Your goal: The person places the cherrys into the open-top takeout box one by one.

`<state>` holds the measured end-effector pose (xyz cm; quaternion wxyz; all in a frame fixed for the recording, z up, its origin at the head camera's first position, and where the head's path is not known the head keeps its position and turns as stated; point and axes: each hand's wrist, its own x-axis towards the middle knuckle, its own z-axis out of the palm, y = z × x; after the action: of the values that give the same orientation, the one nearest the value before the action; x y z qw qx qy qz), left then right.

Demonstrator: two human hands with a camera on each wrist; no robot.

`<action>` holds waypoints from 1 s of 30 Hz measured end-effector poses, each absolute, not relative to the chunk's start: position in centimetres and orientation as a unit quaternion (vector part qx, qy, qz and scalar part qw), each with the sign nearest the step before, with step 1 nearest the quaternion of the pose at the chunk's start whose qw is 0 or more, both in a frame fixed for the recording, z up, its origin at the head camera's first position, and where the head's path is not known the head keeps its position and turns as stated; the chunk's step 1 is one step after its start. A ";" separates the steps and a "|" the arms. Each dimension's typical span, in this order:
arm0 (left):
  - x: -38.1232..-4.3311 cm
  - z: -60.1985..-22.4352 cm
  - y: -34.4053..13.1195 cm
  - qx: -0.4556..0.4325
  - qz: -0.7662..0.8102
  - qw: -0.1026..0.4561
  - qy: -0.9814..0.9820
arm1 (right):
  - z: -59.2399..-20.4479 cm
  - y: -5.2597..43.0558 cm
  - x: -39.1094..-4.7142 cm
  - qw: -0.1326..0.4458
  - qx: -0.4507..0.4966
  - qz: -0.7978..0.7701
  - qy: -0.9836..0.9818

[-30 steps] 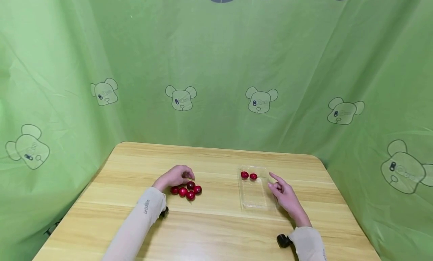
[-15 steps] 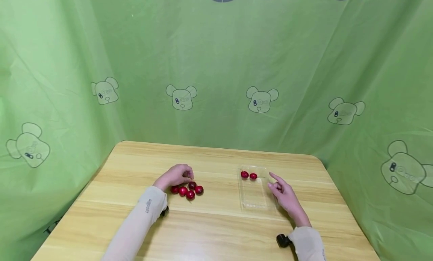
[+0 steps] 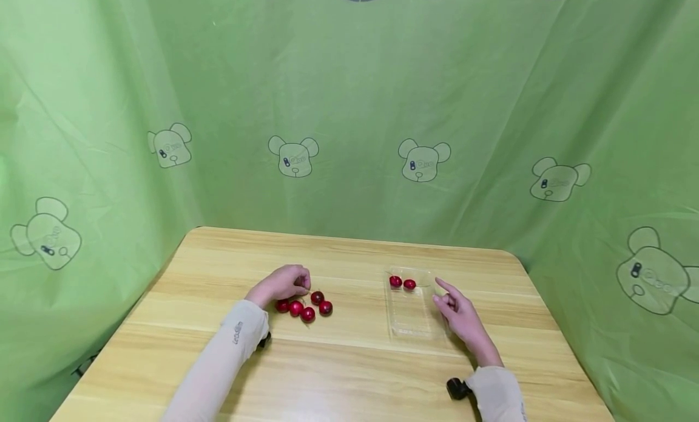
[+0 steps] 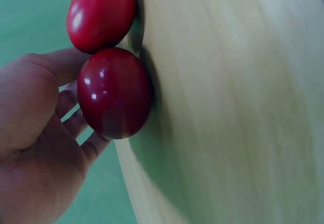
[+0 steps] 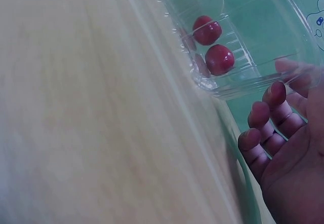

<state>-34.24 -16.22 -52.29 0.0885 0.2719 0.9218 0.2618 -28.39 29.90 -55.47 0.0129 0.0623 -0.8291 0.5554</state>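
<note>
My left hand (image 3: 284, 283) is bent over a small cluster of dark red cherries (image 3: 308, 314) on the table, thumb and fingertips close together beside a thin stem. In the left wrist view its thumb and fingers (image 4: 67, 64) reach behind a near cherry (image 4: 115, 93); the fingertips are hidden, so I cannot tell whether they pinch a stem. My right hand (image 3: 461, 319) stays beside a clear plastic box (image 3: 409, 332), index finger extended along its right side, the other fingers loosely curled and holding nothing. Two cherries (image 5: 219, 60) lie inside the box at its far end.
The light wooden table (image 3: 349, 373) has rounded far corners. Green curtains (image 3: 349, 106) with bear-head prints hang around its back and sides. A black wrist device (image 3: 457, 388) sits at the right sleeve.
Two cherries at the right of the cluster have shifted a little rightward, apart from the others. The left hand has drawn slightly to the left; my right hand and the box keep their places.
</note>
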 end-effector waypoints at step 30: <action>-34.2 -52.4 -15.9 0.246 0.302 0.050 0.920 | -56.3 30.0 -28.8 0.017 0.067 0.551 -0.832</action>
<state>-34.18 -15.92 -52.36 0.0495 0.2463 0.9197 0.3018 -28.80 30.02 -56.27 0.0168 0.0675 -0.8317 0.5509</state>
